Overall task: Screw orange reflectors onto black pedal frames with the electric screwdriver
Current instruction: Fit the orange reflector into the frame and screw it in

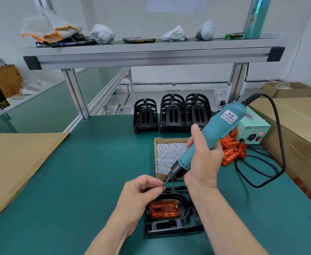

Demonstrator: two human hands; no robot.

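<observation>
A black pedal frame (pixel 171 224) lies flat on the green mat near me, with an orange reflector (pixel 164 209) seated in it. My right hand (pixel 201 161) grips the teal electric screwdriver (pixel 211 137), held slanted with its bit pointing down-left above the frame. My left hand (pixel 138 196) pinches a small silver screw (pixel 163 186) at the bit's tip. A cardboard box of silver screws (pixel 166 155) sits just behind the hands. Loose orange reflectors (pixel 231 150) lie heaped to the right of that box.
Three stacks of black pedal frames (pixel 172 115) stand at the back of the mat. A power unit (pixel 252 132) with a red light sits at the right, its black cable (pixel 261 170) looping over the mat. Cardboard sheets flank both sides. An aluminium shelf (pixel 151 54) spans overhead.
</observation>
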